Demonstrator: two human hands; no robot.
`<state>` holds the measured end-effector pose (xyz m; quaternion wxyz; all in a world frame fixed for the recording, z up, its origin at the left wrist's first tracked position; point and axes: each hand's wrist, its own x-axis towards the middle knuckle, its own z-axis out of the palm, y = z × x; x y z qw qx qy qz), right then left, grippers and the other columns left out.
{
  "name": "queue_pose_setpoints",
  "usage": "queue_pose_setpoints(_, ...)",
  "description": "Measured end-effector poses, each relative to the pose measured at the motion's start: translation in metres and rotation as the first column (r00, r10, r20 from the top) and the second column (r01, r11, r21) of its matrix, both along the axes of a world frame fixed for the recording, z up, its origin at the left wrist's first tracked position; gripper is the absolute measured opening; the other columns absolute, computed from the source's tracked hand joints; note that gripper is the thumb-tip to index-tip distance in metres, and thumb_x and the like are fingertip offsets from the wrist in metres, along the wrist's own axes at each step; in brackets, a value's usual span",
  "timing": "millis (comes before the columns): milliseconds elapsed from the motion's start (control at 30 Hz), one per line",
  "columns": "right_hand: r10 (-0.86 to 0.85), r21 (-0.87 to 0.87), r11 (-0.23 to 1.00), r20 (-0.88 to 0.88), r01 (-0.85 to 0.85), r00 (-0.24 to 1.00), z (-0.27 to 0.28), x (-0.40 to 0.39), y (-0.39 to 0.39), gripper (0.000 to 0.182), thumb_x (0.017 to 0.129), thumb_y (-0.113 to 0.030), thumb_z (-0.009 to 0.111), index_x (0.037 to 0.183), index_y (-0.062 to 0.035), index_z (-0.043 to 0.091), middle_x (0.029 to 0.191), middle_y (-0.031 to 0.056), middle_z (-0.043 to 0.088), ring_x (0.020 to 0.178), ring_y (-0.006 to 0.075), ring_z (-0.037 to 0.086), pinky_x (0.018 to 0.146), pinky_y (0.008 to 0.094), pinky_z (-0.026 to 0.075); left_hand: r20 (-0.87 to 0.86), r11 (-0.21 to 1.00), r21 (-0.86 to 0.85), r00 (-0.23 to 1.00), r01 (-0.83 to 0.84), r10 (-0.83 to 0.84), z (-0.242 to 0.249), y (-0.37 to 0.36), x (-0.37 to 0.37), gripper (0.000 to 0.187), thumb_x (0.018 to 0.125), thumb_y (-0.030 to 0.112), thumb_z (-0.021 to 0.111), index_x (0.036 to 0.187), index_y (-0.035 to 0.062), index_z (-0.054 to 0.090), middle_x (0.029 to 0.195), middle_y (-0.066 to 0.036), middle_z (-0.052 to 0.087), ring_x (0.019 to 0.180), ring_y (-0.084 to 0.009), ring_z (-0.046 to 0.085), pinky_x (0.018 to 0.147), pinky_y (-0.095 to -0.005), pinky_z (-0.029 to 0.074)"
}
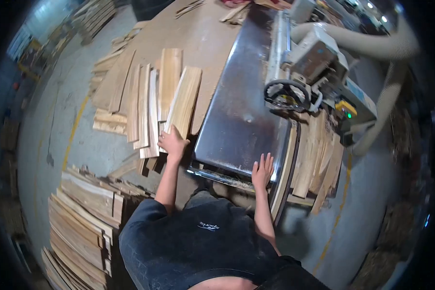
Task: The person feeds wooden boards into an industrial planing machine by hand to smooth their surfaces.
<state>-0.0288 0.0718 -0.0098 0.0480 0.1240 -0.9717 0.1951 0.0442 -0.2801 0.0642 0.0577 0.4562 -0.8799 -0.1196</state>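
My left hand [173, 141] is at the near end of a light wooden board [186, 94], its fingers wrapped over the end. That board lies at the right of several others on the brown table [205, 36]. Flat on the near right corner of the dark metal machine bed [241, 111] rests my right hand [262, 171], fingers stretched out and holding nothing. A black handwheel [287, 95] sits on the machine beyond the right hand.
Stacked boards [82, 222] stand on the floor at the lower left. More planks [311, 159] lie right of the metal bed, beside a rail [284, 174]. A thick ribbed hose [362, 41] curves down at the upper right.
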Motion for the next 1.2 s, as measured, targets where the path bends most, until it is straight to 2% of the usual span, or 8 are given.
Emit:
queue_pose_setpoints(67,-0.037,-0.08,0.996,0.006,0.038,0.999,-0.002,0.019,0.008,0.049,0.098,-0.031,0.05,0.14,-0.0066,0.049,0.155,0.0155,0.031,0.145,0.0338,0.023,0.117,0.0492,0.018,0.027,0.993,0.062,0.994,0.103,-0.105,0.009,-0.004,-0.002,0.086,0.063,0.035,0.084,0.139,0.0146,0.049,0.111,-0.026,0.061,0.098,-0.0405,0.061,0.086,-0.0548,0.046)
queue_pose_setpoints(167,0.07,-0.327,0.944,0.073,-0.042,0.995,-0.002,0.048,0.023,0.044,0.089,-0.021,0.064,0.128,-0.0008,0.058,0.152,0.0194,0.033,0.142,0.0373,0.027,0.115,0.0494,0.022,-0.468,0.754,0.343,0.798,0.56,-0.379,0.001,-0.006,0.008,0.085,0.073,0.005,0.064,0.15,0.0087,0.029,0.084,-0.022,0.067,0.078,-0.0345,0.067,0.069,-0.0381,0.052)
queue_pose_setpoints(300,0.052,-0.531,0.848,0.08,-0.001,0.995,0.015,0.075,0.02,0.029,0.09,-0.02,0.065,0.111,-0.0004,0.066,0.119,0.0209,0.061,0.116,0.0369,0.055,0.097,0.0433,0.044,-0.602,0.721,0.242,0.683,0.649,-0.413,-0.028,0.026,0.022,0.096,0.073,-0.006,0.057,0.154,0.0039,0.006,0.111,-0.026,0.065,0.083,-0.0349,0.067,0.072,-0.0371,0.052)
queue_pose_setpoints(400,0.238,-0.75,0.59,0.515,0.299,0.824,0.005,0.102,0.015,0.037,0.095,-0.03,0.061,0.115,0.0013,0.062,0.11,0.0147,0.067,0.1,0.0233,0.064,0.089,0.0335,0.048,-0.482,0.684,0.369,0.759,0.629,-0.438,-0.01,0.028,0.034,0.092,0.077,-0.005,0.06,0.154,0.0046,0.011,0.12,-0.024,0.064,0.096,-0.0273,0.068,0.084,-0.0304,0.051)
queue_pose_setpoints(667,0.624,-0.641,0.515,0.736,0.57,0.264,0.022,0.134,0.026,0.071,0.098,-0.058,0.042,0.144,-0.0047,0.039,0.136,0.0154,0.054,0.121,0.0266,0.056,0.096,0.0414,0.048,-0.564,0.382,0.765,0.825,0.518,0.011,0.051,0.074,0.077,0.066,0.089,-0.006,0.06,0.148,-0.0012,0.032,0.115,-0.01,0.065,0.095,-0.0141,0.063,0.083,-0.0276,0.051)
queue_pose_setpoints(867,0.809,-0.435,0.272,0.587,0.858,0.041,0.005,0.144,0.029,0.064,0.097,-0.044,0.056,0.142,-0.0019,0.037,0.133,0.0192,0.053,0.121,0.0298,0.055,0.1,0.0441,0.048,-0.541,0.122,0.805,0.804,0.58,-0.247,-0.035,0.144,0.079,0.068,0.091,0.005,0.061,0.151,0.006,0.03,0.113,-0.007,0.064,0.088,-0.0115,0.06,0.074,-0.0273,0.051)
queue_pose_setpoints(933,0.681,-0.455,0.068,0.671,0.888,0.292,-0.011,0.144,0.038,0.049,0.097,-0.031,0.059,0.135,-0.0026,0.046,0.128,0.0155,0.057,0.118,0.0262,0.058,0.097,0.0394,0.051,-0.511,0.213,0.723,0.716,0.657,-0.476,-0.043,0.165,0.065,0.075,0.092,0.018,0.061,0.153,0.0035,0.019,0.092,-0.012,0.067,0.08,-0.0143,0.061,0.072,-0.0307,0.05)
queue_pose_setpoints(1200,0.387,-0.333,-0.396,0.784,0.855,0.485,-0.02,0.116,0.07,0.038,0.093,-0.031,0.066,0.117,-0.0029,0.057,0.119,0.0087,0.064,0.106,0.0204,0.062,0.083,0.0289,0.054,-0.356,0.207,0.581,0.474,0.787,-0.805,-0.067,0.223,-0.035,0.077,0.096,0.035,0.055,0.151,0.0003,0.014,0.088,-0.031,0.064,0.082,-0.0503,0.061,0.073,-0.0544,0.047)
